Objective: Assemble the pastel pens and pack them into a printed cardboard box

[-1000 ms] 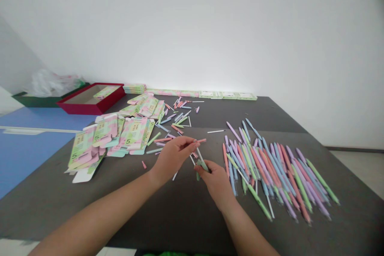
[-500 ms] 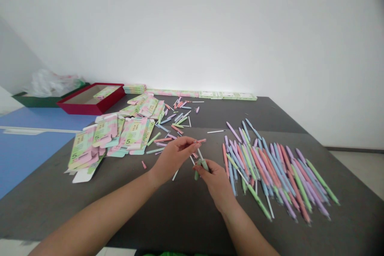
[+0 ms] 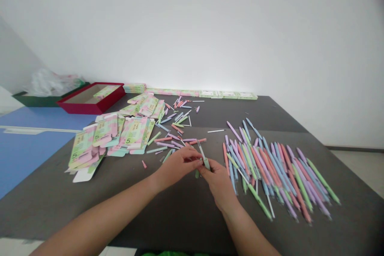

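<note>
**Head view: slim green barrel gripped where two hands meet**

A pale green pen barrel [image 3: 207, 163] is clamped between the thumb and fingers of the right hand [image 3: 219, 182], above the dark table [image 3: 180, 224]. The fingertips of the left hand [image 3: 177, 169] are placed close against the right thumb; whether anything is pinched by them cannot be told.

The thin whitish stick [image 3: 201, 150] projecting from the barrel could be bent or knocked askew if it were pushed sideways by the left fingertips. The barrel could be twisted loose, since only a short length seems to be gripped. A second green piece [image 3: 197, 174], seen below the fingertips, could be dropped if it is held by the same fingers; its support is hidden. Anything let fall might be lost among the loose pen parts [image 3: 163, 139] scattered just beyond, where similar colours are mixed.

The barrel looks smooth and matte, its lower end covered by the hand. The stick is straight and narrow, tilted away to the left, its tip overlapped in view with a red pen part [image 3: 203, 140].
</note>
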`<action>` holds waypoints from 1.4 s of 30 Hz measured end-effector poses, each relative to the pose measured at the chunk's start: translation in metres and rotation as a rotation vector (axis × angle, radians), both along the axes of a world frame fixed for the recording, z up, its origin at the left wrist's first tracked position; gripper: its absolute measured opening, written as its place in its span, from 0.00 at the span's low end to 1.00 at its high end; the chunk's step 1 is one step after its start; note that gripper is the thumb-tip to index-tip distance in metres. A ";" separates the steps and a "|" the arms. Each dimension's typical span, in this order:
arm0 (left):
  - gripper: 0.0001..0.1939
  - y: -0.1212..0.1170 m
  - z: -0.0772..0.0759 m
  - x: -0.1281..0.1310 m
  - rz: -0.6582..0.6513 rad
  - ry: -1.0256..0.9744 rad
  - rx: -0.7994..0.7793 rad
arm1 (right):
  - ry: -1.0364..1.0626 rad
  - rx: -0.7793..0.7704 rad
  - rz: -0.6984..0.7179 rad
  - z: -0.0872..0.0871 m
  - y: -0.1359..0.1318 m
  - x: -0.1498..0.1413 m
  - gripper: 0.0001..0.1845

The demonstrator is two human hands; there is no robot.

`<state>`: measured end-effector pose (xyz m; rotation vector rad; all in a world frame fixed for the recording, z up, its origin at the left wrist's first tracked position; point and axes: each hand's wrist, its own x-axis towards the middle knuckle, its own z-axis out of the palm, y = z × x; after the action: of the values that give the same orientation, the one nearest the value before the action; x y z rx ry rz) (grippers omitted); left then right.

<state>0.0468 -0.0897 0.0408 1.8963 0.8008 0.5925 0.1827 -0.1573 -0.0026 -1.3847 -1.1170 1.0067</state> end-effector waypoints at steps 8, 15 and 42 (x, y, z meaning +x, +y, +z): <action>0.11 0.010 0.000 -0.005 0.348 -0.448 -0.464 | 0.119 0.028 -0.039 0.000 -0.003 -0.001 0.20; 0.07 0.028 0.011 -0.019 0.517 -0.853 -0.570 | 0.050 0.014 0.007 -0.007 -0.004 0.000 0.19; 0.11 0.001 -0.011 0.004 0.389 -0.429 -0.331 | -0.440 0.061 -0.002 -0.009 0.001 0.002 0.14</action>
<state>0.0511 -0.0891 0.0298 1.2570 0.9191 0.9986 0.1847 -0.1562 -0.0119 -1.6011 -1.4517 0.6733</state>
